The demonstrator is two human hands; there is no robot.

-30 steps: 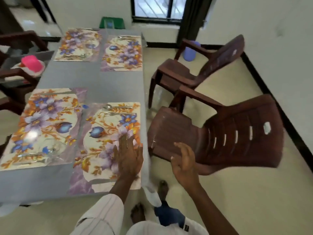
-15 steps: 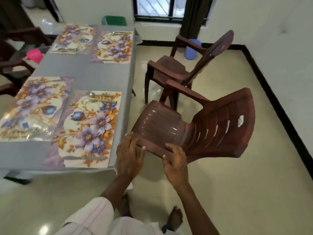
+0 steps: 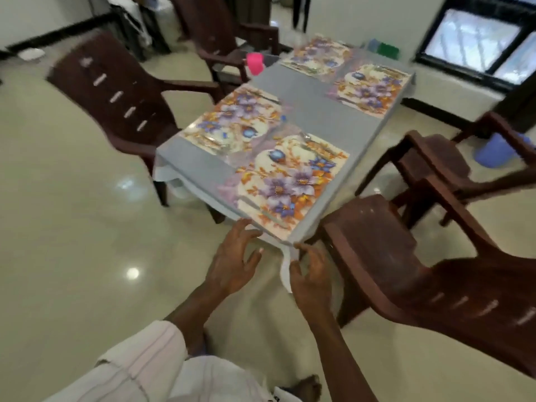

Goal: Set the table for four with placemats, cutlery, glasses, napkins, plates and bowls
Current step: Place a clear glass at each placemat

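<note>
spread, empty left hand (image 3: 235, 261) and right hand (image 3: 312, 275) hover at six o'clock of a floral placemat (image 3: 290, 181), likely thin and floppy, best pinched at its edge.

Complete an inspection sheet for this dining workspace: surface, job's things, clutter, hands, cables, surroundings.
Surface: table under a grey cloth.
Job's things: nearest placemat plus three more, all floral; cutlery blurred; plates, bowls: nothing seen.
Clutter: pink cup past the table's far left edge.
Hands: left hand open, fingers spread, at the near edge; right hand by the hanging cloth corner, grip unclear.
Cables: nothing seen.
Surroundings: brown plastic chairs around; window; glossy floor.
</note>
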